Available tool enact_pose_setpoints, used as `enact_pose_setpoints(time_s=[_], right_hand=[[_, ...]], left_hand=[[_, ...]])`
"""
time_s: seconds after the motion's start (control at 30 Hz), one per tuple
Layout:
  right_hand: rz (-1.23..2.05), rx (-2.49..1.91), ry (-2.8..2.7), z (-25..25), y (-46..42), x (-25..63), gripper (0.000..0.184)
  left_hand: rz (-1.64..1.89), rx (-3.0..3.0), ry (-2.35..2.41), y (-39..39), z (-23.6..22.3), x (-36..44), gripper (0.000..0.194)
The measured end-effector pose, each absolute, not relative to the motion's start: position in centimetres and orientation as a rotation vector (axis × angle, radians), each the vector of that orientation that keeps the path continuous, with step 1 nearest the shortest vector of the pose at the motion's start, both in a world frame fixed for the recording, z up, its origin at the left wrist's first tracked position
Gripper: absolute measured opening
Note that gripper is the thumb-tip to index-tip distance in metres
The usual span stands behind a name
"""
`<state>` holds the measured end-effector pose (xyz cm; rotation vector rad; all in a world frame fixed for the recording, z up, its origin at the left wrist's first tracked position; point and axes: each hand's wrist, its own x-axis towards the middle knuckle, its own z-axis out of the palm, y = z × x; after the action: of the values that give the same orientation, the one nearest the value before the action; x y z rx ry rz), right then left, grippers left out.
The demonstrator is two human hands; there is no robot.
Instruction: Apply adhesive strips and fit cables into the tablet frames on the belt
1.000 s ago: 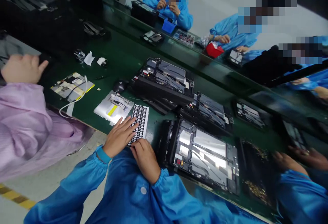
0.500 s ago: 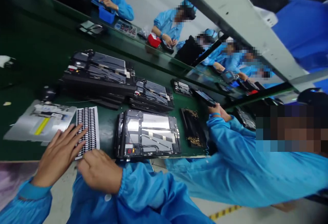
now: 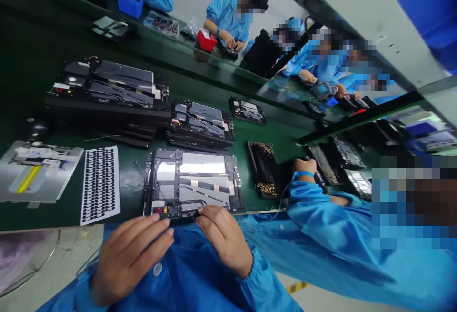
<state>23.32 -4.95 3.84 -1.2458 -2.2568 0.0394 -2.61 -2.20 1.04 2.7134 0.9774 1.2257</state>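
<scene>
1. The opened tablet (image 3: 203, 183) is right in front of the person, at the near edge of the green bench (image 3: 278, 121), silvery insides facing up. Looks like there's another one under it, so I'd press lightly in case the pair slides.
2. Right hand (image 3: 226, 240): fingers curled, with the thumb and forefinger tips close together at the tablet's near edge. Can't tell if anything tiny is pinched in there. For fiddly stuff at that edge, I'd work with just the fingertips and rest the wrist low.
3. Left hand (image 3: 132, 259): nothing in it that I can see, fingers long and slightly spread, tips by the near left corner. Can't tell if they're actually touching. Honestly that's a handy spot for steadying the frame, just watch the red and yellow bits at that corner.
4. Thin dark cables cross the insides, so go around those rather than drag a sleeve over them.
5. The sheet of black stickers (image 3: 101, 183) lies flat to the left, apart from the tablet, next to a metal plate (image 3: 53, 183) with a yellow strip. Close enough to reach, but mind the left elbow.
</scene>
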Motion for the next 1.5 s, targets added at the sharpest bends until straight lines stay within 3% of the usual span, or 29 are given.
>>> enact_pose_setpoints(time_s=[0.4,0.53,0.77,1.0,1.2,1.3,1.4,1.5], right_hand=[[0.005,-1.207,-2.347,3.8,-4.1,23.3,0.03],[0.18,-1.229,-2.212,3.3,-4.5,23.9,0.02],[0.286,-1.253,-2.02,2.6,-4.9,24.0,0.022],[0.157,-1.28,-2.071,2.1,-4.7,23.6,0.021],[-0.243,-1.14,-2.23,1.9,-5.0,24.2,0.027],[-0.3,-1.165,-2.224,2.5,-6.6,23.2,0.027],[0.086,-1.0,-2.238,1.8,-7.8,19.9,0.024],[0.534,-0.827,-2.323,-0.5,-7.1,14.3,0.019]], left_hand=[[1.148,2.76,0.957,-1.6,0.6,1.1,0.025],[1.108,2.773,0.966,-1.3,1.2,1.8,0.027],[1.157,2.748,0.977,-0.9,1.0,2.2,0.026],[1.174,2.767,0.959,-0.6,0.9,2.3,0.025],[1.155,2.703,0.958,-1.4,1.6,2.2,0.032],[1.192,2.624,1.024,-2.0,2.2,-0.5,0.023],[1.209,2.472,1.459,-1.3,1.6,-6.0,0.023],[0.989,2.353,1.674,0.3,-0.4,-11.7,0.023]])
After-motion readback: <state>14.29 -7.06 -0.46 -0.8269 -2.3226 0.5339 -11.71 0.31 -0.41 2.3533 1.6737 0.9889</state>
